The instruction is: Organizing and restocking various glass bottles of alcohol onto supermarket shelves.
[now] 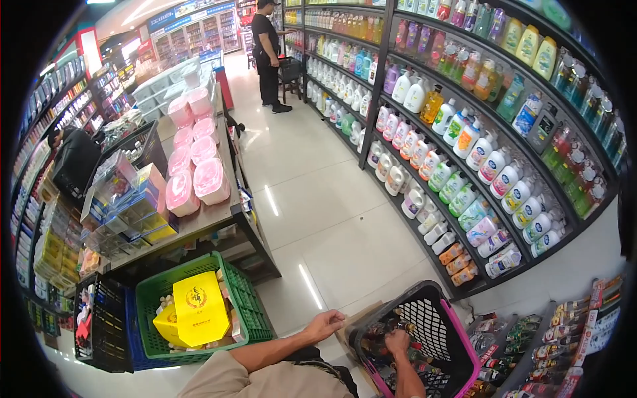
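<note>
A black plastic shopping basket (438, 318) with a pink edge stands at the lower right, with several small glass bottles (378, 338) lying in it. My right hand (398, 342) reaches down inside the basket, curled at the bottles; whether its fingers hold one cannot be made out. To the left of the basket, over the floor, my left hand (327, 326) hovers with its fingers loosely bent and no object seen in it. Some brown cardboard (356, 318) lies beneath the basket's left side.
A green crate (249, 298) with yellow bags (201, 308) stands at left, below a table (224, 209) of pink tubs. Shelves of bottles (443, 174) line the right; more bottles (552, 338) are racked lower right. People (266, 45) stand in the aisle and at far left (74, 159).
</note>
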A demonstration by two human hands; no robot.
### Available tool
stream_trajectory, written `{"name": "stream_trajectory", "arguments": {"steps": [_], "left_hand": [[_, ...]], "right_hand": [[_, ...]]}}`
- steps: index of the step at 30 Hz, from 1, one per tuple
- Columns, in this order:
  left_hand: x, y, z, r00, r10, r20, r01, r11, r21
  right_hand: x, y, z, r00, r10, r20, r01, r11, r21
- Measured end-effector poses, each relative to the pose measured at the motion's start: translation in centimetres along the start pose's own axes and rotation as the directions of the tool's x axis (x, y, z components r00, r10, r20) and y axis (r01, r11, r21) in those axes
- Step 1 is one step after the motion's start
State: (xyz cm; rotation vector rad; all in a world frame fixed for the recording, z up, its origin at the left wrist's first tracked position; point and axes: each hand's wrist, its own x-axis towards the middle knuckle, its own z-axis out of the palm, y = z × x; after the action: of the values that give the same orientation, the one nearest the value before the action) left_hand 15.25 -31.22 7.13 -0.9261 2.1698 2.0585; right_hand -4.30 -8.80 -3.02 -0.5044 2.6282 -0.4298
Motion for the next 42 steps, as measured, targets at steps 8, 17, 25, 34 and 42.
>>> {"name": "stream_trajectory", "arguments": {"steps": [8, 17, 25, 34, 42], "left_hand": [[1.4, 5.1, 6.0, 0.878, 0.444, 0.179, -0.452, 0.892, 0.006], [-0.3, 11.0, 10.2, 0.396, 0.801, 0.45, -0.883, 0.466, -0.052], [-4.1, 12.8, 11.4, 0.352, 0.785, 0.509, -0.857, 0.489, -0.162], [-9.1, 10.4, 13.6, 0.407, 0.827, 0.387, -0.874, 0.476, -0.1], [-8.7, 13.1, 11.9, 0.398, 0.876, 0.272, -0.917, 0.375, 0.137]], "right_hand": [[-9.9, -3.2, -14.9, 0.904, -0.216, -0.368, 0.254, 0.966, 0.057], [-22.5, -8.1, -28.8, 0.835, -0.25, -0.49, 0.341, 0.934, 0.105], [-28.6, -11.4, -32.9, 0.796, -0.416, -0.439, 0.432, 0.899, -0.068], [-33.0, -11.3, -32.1, 0.888, -0.245, -0.389, 0.272, 0.962, 0.017], [-30.0, -6.5, -31.4, 0.852, -0.153, -0.5, 0.37, 0.852, 0.37]]}}
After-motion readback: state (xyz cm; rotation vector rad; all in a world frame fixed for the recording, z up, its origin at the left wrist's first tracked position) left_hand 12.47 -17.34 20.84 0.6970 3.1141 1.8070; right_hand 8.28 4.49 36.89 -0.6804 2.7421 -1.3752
